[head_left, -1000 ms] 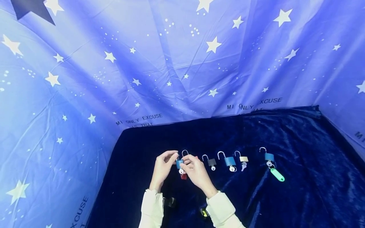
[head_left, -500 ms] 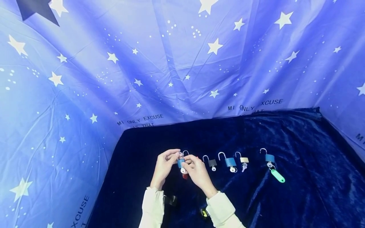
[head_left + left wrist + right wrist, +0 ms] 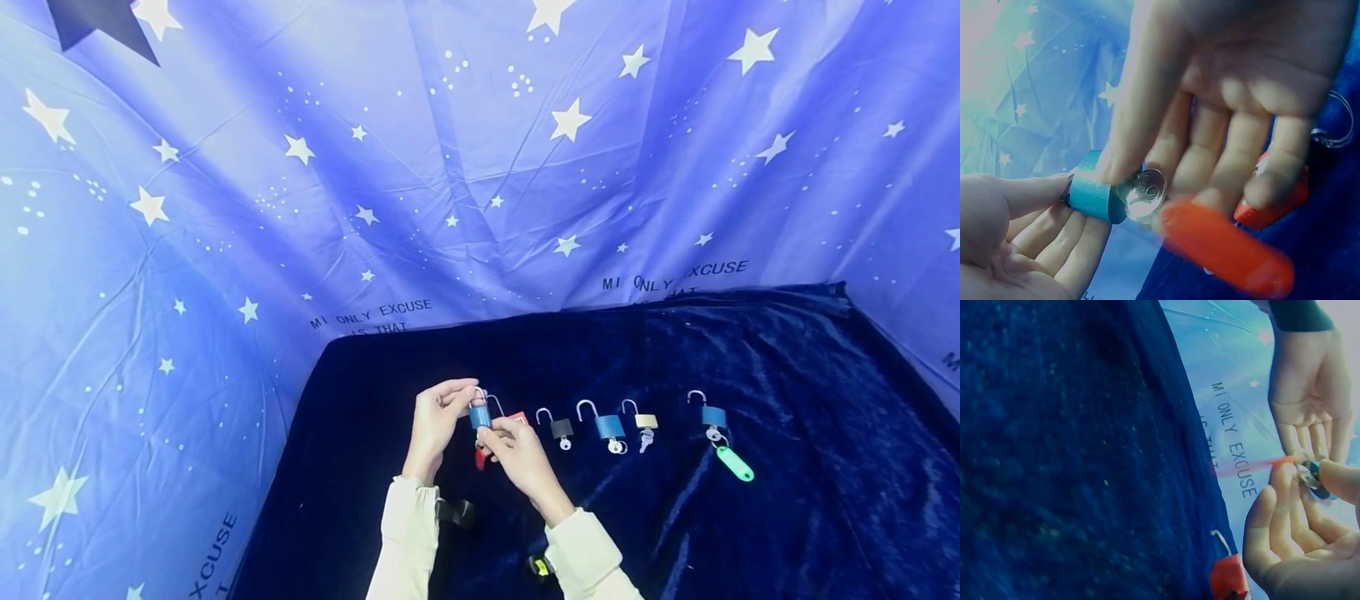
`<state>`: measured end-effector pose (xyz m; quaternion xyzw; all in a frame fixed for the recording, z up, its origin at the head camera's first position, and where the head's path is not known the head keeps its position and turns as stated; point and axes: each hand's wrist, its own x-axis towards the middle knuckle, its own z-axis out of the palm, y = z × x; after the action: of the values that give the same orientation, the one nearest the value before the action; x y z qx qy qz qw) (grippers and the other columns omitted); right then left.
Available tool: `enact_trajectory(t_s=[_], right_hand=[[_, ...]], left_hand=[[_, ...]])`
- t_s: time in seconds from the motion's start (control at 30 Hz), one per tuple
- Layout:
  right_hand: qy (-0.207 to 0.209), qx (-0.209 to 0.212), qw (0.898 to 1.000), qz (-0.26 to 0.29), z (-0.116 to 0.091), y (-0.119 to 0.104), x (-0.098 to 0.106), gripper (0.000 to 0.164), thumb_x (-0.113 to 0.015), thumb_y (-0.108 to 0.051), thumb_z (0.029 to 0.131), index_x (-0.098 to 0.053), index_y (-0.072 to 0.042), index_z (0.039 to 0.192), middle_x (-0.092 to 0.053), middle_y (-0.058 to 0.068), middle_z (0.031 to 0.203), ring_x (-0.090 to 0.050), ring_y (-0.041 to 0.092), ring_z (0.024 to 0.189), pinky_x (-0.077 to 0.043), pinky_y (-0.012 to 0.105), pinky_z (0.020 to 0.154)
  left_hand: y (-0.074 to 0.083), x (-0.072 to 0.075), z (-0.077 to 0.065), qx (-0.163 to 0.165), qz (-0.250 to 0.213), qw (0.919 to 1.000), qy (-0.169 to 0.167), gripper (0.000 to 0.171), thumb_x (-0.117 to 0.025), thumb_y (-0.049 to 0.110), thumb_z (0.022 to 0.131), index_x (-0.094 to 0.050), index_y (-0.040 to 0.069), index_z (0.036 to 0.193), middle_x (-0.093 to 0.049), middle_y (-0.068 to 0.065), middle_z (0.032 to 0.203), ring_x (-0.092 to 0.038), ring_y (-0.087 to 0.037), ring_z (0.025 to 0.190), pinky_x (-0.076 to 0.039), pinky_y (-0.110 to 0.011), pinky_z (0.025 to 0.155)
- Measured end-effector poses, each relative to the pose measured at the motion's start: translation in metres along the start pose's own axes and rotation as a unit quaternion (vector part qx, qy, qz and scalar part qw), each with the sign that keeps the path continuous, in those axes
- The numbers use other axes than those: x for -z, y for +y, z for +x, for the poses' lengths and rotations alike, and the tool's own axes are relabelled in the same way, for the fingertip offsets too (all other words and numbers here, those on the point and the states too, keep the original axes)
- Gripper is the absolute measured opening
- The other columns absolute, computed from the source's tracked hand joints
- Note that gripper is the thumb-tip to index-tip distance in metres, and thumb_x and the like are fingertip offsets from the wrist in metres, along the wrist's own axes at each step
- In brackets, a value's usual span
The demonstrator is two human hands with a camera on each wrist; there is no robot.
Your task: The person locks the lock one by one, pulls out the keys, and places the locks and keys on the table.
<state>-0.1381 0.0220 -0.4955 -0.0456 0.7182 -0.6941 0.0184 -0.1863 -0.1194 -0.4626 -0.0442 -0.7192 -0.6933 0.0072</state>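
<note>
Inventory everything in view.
Held padlock: 1, blue, between hands
Red tag: 1, red, below it
Red padlock: 1, red, on cloth
Black padlock: 1, black, on cloth
Blue padlocks: 2, blue, on cloth
Gold padlock: 1, gold, between those
Green tag: 1, green, far right
Keys: several, silver, at padlocks
Cloth: 1, navy, underneath
Backdrop: 1, starry blue, behind
Dark objects: 2, one part-yellow, by sleeves
Sleeves: 2, white, forearms
Left hand: 1, on shackle
Right hand: 1, on body

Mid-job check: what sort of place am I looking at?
Probably a makeshift indoor work booth, though the wider room is out of view: star-printed fabric hangs around it, dark blue velvety cloth covers the work surface, and several open padlocks lie there near a held blue padlock.
</note>
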Motion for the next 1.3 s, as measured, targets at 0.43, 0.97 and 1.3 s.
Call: enact_trajectory(t_s=[0.43, 0.97, 1.3], right_hand=[[0.040, -0.003, 0.999, 0.004, 0.000, 0.001, -0.005, 0.024, -0.060, -0.020, 0.099, -0.070, 0.002, 0.094, -0.069, 0.018, 0.083, -0.060, 0.008, 0.068, -0.053, 0.021, 0.063], [0.043, 0.021, 0.999, -0.002, -0.007, 0.002, -0.010, 0.027, -0.051, -0.019, 0.104, -0.063, 0.002, 0.093, -0.061, 0.010, 0.074, -0.053, 0.006, 0.059, -0.043, 0.020, 0.050], [0.052, -0.024, 0.997, 0.054, -0.006, -0.007, -0.014, 0.029, -0.051, -0.018, 0.104, -0.059, 0.005, 0.089, -0.054, 0.003, 0.058, -0.055, 0.016, 0.053, -0.035, 0.018, 0.043]], left_hand=[[0.002, -0.007, 0.001, 0.010, -0.017, 0.9998, 0.005, 0.034, -0.065, 0.019, 0.097, -0.067, -0.009, 0.115, -0.076, -0.013, 0.096, -0.072, -0.011, 0.086, -0.060, -0.028, 0.080], [-0.004, -0.015, -0.001, 0.026, -0.036, 0.9984, 0.034, 0.037, -0.071, 0.024, 0.092, -0.070, -0.009, 0.110, -0.075, -0.015, 0.091, -0.073, -0.015, 0.081, -0.061, -0.030, 0.077], [-0.010, -0.028, -0.008, -0.046, 0.000, 0.9917, 0.120, 0.029, -0.068, 0.025, 0.095, -0.075, -0.003, 0.098, -0.074, -0.022, 0.091, -0.069, -0.009, 0.068, -0.058, -0.027, 0.061]])
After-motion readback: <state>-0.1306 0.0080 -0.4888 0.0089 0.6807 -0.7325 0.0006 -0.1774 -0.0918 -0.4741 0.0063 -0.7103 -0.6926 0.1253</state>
